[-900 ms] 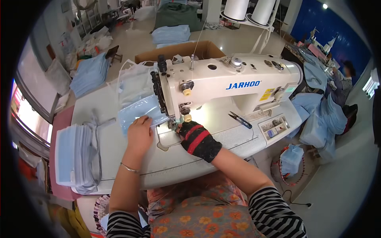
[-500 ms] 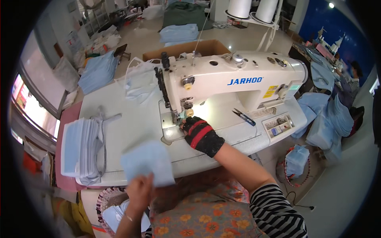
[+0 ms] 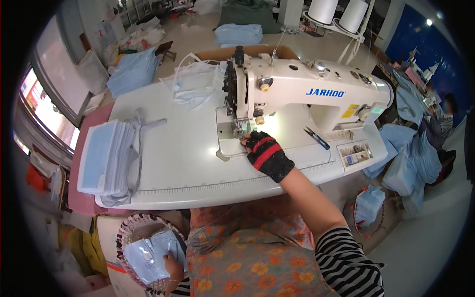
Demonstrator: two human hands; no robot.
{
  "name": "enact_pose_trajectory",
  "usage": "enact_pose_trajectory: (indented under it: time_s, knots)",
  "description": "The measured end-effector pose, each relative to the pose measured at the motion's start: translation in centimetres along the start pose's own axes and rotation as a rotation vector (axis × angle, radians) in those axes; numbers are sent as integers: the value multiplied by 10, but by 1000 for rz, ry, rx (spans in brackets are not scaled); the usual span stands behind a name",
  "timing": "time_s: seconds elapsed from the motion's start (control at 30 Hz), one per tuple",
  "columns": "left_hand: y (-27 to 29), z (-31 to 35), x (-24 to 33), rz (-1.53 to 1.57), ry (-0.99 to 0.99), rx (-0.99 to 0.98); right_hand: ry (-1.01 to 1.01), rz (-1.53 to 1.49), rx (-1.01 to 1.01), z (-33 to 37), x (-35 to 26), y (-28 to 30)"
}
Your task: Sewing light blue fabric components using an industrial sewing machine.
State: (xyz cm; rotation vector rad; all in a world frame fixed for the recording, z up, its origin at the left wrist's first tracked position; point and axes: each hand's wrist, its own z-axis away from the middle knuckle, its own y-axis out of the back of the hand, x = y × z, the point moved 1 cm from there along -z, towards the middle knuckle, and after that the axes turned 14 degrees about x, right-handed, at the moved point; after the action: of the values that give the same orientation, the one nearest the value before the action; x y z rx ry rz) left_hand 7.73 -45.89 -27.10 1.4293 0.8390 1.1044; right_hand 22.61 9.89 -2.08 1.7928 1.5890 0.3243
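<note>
My left hand [image 3: 174, 270] is down in a round woven basket [image 3: 129, 228] at the lower left, its thumb over a light blue fabric piece [image 3: 143, 255] and its other fingers mostly hidden. My right hand [image 3: 267, 157], in a black fingerless glove with red bands, rests on the plate of a white sewing machine [image 3: 292, 81]. Its bare fingertips are pinched together close beside the presser foot [image 3: 243, 127]; whatever lies between them is too small to make out.
Left on the table stands a stack of light blue masks [image 3: 106, 161] with grey straps. White strapped pieces [image 3: 200, 79] lie behind the machine head. Thread snips [image 3: 316, 138] and a small parts tray [image 3: 354, 153] are at the right. Another basket [image 3: 368, 210] sits on the floor.
My left hand has moved down from the table's front edge into the basket with the light blue piece. My right hand stays at the presser foot. The whole view has shifted slightly.
</note>
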Motion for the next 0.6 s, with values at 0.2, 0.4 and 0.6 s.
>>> enact_pose_trajectory:
  time_s: [0.2,0.4,0.6]
  knots:
    - [21,11,-5,113,-29,110,40,-55,12,-6,-3,-7]
    - [115,-38,94,442,-141,421,-770,-625,-56,18,87,-12]
    - [321,-145,187,244,-605,1049,-100,-89,-81,1,32,3]
